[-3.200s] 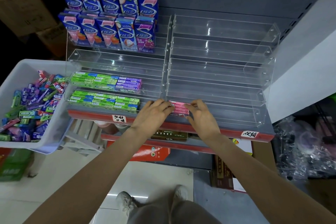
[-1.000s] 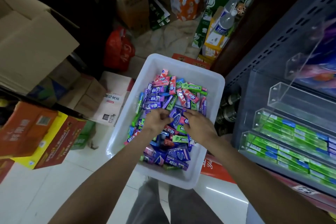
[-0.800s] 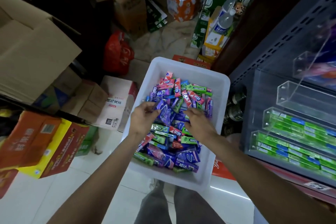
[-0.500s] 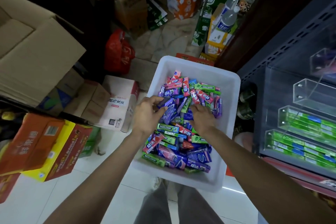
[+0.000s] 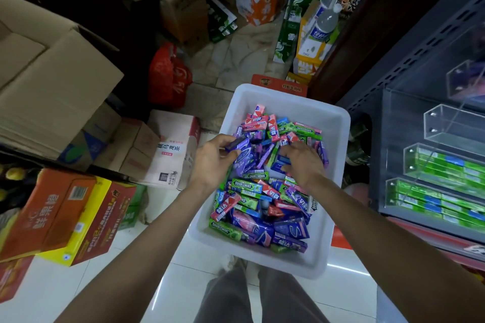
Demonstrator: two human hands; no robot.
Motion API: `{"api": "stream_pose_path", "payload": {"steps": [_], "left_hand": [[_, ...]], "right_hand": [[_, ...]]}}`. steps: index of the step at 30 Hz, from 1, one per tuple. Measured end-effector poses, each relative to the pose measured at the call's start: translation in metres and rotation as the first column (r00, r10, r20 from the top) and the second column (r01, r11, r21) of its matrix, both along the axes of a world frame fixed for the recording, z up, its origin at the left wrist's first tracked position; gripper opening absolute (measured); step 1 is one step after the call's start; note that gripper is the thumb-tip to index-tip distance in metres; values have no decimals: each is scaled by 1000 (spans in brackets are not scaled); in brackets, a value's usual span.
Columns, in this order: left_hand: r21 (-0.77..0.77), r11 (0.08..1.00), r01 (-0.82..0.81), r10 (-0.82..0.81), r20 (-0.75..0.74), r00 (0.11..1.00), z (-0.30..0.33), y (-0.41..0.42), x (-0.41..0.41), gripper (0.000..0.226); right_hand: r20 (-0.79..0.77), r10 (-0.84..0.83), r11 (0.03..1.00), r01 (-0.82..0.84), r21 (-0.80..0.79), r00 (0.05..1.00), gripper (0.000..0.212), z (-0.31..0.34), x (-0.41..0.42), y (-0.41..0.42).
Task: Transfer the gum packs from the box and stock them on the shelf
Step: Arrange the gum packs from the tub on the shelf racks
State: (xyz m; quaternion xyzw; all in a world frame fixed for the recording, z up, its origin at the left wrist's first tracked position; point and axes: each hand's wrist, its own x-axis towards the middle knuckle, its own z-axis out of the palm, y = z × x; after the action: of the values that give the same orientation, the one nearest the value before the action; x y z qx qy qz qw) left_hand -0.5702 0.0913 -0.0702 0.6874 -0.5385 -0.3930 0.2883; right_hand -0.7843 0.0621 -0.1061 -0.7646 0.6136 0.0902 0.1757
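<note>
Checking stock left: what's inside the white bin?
White bin holds a loose pile of gum packs: purple, green, red, blue. Both hands cover the middle; lower layers and the floor are hidden.

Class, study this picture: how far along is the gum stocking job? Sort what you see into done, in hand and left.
Done: green packs fill two clear shelf trays. In hand: the left hand pinches a purple pack over the white box, while the right hand rests on the pile. Left: the box holds many mixed packs, and an upper tray looks empty.
</note>
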Motion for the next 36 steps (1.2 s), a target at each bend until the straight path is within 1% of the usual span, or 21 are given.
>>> {"api": "stream_pose_path", "payload": {"steps": [3,5,7,8,9,10,12,14,16,19,22,24,25,27,28,29,31,33,34,36], "left_hand": [[0,1000,10,-10,0,1000,2,-1,-2,20],[-12,1000,21,-21,-2,1000,8,-2,-2,19],[-31,999,33,-33,-5,999,17,-4,-4,19],[-45,998,36,-36,-6,999,23,-5,-4,19],[-57,998,35,-36,-8,999,29,-6,-5,18],[-64,997,33,-35,-19,999,36,-7,-6,17],[-73,996,46,-52,-90,995,54,-11,-11,14],[-104,991,83,-99,-160,982,77,-17,-20,13],[-155,981,115,-146,-207,967,101,-24,-32,10],[-227,962,153,-197,-187,962,135,-34,-57,9],[-311,931,191,-251,-165,954,161,-39,-95,16],[-360,901,242,-302,-119,946,176,-39,-123,20],[-373,886,276,-332,-95,938,184,-39,-139,22],[-383,871,308,-368,-91,925,191,-40,-158,22],[-385,866,319,-385,-106,917,194,-40,-172,22],[-390,862,324,-396,-118,911,197,-40,-185,22],[-411,847,338,-420,-126,899,202,-39,-216,21],[-412,835,364,-446,-119,887,208,-35,-246,20],[-409,835,369,-450,-119,885,210,-33,-259,20],[-389,855,341,-431,-169,886,210,-30,-282,17]], "right_hand": [[101,-49,999,51,-17,994,32,12,-3,2],[249,-130,990,140,-26,960,30,23,-5,6],[421,-206,975,224,7,883,24,37,-7,9],[524,-239,967,250,51,817,20,45,-8,10],[634,-278,956,271,111,722,19,55,-9,11],[730,-322,941,289,177,602,19,67,-10,13],[838,-389,910,300,285,383,21,95,-12,13],[871,-417,892,303,337,260,30,123,-14,12],[895,-399,890,320,326,198,32,149,-18,10],[913,-374,874,393,286,166,33,173,-28,6],[919,-381,836,462,295,103,29,191,-38,5],[918,-393,817,477,325,47,38,201,-51,8],[922,-385,814,486,318,42,45,210,-65,12],[920,-385,809,507,298,72,68,220,-87,19],[918,-387,804,519,290,86,74,226,-104,25],[920,-384,798,531,285,82,66,234,-121,32],[925,-373,780,564,272,70,33,240,-162,42],[907,-416,748,593,298,69,38,242,-205,51],[890,-447,731,610,306,89,38,242,-226,54],[842,-536,701,586,406,59,32,248,-262,59]]}}
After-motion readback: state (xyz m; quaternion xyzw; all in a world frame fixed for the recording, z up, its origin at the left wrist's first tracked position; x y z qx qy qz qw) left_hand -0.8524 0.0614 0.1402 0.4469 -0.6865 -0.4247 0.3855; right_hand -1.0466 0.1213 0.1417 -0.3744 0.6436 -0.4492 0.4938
